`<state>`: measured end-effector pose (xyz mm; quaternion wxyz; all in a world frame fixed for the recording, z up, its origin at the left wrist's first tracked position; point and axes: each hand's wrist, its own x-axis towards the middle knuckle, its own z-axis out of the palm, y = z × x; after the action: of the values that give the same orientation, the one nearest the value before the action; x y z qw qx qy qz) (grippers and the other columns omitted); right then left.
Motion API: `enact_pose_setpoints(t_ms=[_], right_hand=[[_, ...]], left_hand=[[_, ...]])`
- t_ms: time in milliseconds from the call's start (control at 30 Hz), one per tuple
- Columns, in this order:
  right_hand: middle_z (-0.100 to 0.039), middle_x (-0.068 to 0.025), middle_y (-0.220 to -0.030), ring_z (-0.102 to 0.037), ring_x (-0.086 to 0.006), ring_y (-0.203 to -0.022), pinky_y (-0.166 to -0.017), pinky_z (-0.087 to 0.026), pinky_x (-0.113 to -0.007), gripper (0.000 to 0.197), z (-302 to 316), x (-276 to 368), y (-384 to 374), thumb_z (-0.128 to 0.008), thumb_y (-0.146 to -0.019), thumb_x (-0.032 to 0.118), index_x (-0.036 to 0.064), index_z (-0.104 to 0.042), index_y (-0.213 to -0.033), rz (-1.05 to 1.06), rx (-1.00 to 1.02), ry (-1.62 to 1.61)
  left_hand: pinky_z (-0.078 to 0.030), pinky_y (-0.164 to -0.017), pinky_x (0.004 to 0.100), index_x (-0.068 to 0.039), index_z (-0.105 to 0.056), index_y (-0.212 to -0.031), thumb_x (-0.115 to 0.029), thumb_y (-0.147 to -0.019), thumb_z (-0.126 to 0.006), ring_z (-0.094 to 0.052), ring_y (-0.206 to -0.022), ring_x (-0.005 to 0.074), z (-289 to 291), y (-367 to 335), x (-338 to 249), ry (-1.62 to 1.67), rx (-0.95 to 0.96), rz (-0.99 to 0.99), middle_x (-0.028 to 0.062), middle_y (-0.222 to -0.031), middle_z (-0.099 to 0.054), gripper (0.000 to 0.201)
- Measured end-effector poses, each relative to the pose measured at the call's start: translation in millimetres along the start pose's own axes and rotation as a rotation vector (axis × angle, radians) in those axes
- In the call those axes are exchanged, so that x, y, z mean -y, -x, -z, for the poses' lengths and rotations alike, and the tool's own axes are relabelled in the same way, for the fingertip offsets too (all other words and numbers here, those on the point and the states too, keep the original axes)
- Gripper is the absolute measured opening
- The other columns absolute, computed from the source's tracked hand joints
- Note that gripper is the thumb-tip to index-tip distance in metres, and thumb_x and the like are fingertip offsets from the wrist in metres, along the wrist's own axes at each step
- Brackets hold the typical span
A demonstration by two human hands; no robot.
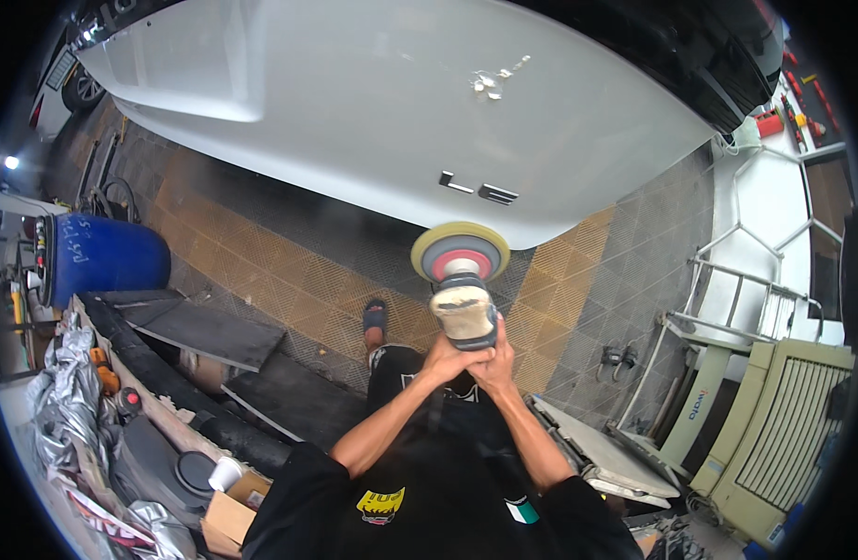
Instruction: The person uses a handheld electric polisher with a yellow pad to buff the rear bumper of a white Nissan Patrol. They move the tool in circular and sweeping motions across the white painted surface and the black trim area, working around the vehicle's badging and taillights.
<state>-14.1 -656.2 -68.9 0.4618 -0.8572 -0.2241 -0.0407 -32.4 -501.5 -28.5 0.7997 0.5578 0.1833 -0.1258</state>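
Note:
A cordless-looking rotary polisher [464, 315] with a tan and black body is held out in front of me, its round pad [424, 247] facing away. The pad has a yellow rim, a grey ring and a red centre. My left hand [450, 360] closes round the rear of the polisher from the left. My right hand [493, 366] grips the same end from the right, thumb along its side. Beyond the pad stands the silver-white rear panel [354, 112] of a car. Whitish blobs [488, 87] of paste dot that panel, above a dark badge [497, 194].
A blue drum [112, 252] stands at the left, near a cluttered bench with silver sheeting [65, 392] and a white cup [225, 474]. Dark boards [205, 327] lie left of my foot. A metal frame [695, 373] and a beige slatted unit [774, 429] occupy the right.

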Motion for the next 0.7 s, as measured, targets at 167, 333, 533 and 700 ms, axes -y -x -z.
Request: enact_pose_setpoints(t_ms=[167,333,533,700], right_hand=[[-0.066,-0.0281,-0.132,-0.072,-0.0458,-0.111,-0.09,-0.062,-0.047,0.114,-85,58,-43,-0.094,-0.072,0.024,-0.0008,-0.032,-0.164,0.075,-0.03,-0.011],[-0.065,-0.0225,-0.118,-0.07,-0.0415,-0.1,-0.081,-0.06,-0.049,0.12,-169,102,-84,-0.095,-0.066,0.026,0.0062,-0.032,-0.166,0.077,0.034,-0.072],[-0.063,-0.0214,-0.125,-0.069,-0.0435,-0.104,-0.082,-0.061,-0.051,0.122,-201,139,-115,-0.097,-0.066,0.039,0.0136,-0.033,-0.167,0.129,0.041,0.005],[-0.065,-0.0212,-0.127,-0.071,-0.0413,-0.103,-0.083,-0.061,-0.05,0.11,-161,114,-81,-0.093,-0.071,0.03,0.0111,-0.039,-0.164,0.061,-0.029,0.093]], left_hand=[[-0.053,-0.109,0.0376,0.002,-0.059,-0.142,-0.015,-0.072,-0.096,-0.067,-0.125,0.0224,98,10,-36,-0.102,-0.121,-0.014,0.0133,-0.136,-0.069,0.081],[-0.054,-0.106,0.0385,0.003,-0.065,-0.136,-0.008,-0.077,-0.089,-0.068,-0.12,0.0226,187,16,-83,-0.016,-0.18,-0.101,0.0121,-0.131,-0.071,0.065],[-0.055,-0.103,0.0392,0.002,-0.066,-0.134,-0.003,-0.078,-0.084,-0.068,-0.117,0.0228,242,14,-98,0.19,-0.172,-0.053,0.0103,-0.127,-0.07,0.059],[-0.052,-0.11,0.0391,0.001,-0.064,-0.139,-0.008,-0.078,-0.09,-0.066,-0.124,0.0227,200,12,-80,0.032,-0.072,0.072,0.0111,-0.134,-0.069,0.066]])
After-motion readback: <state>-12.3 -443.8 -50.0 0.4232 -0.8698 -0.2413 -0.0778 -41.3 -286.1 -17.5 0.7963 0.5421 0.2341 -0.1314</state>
